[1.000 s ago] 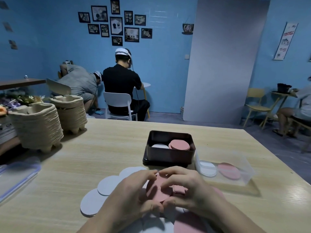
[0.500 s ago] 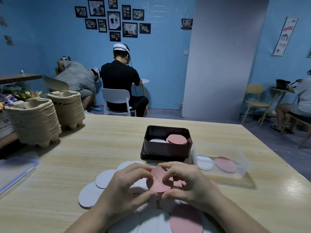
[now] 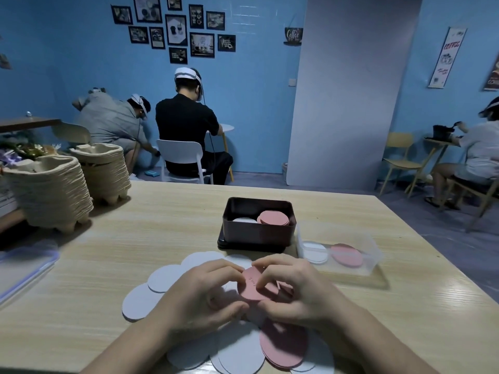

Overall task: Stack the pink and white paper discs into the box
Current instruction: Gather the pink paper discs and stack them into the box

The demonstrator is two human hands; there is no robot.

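**Two discs could lift as one**

Near the table's (image 3: 129, 238) near edge, I see my left hand (image 3: 199, 295) and right hand (image 3: 294, 290) pinching one pink disc (image 3: 251, 286) by opposite rims, fingertips against thumbs. The box (image 3: 256, 234) stands further in, mid-table. My worry is that thin paper clings, so a second disc may ride along, or the pinch may crease it.

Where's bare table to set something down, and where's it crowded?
Free: table between tray stacks and dark box; strip between white discs and plastic lid; near-right corner, this side of clear container. Crowded: overlapping discs around the left hand and right hand, which pinch a pink disc.
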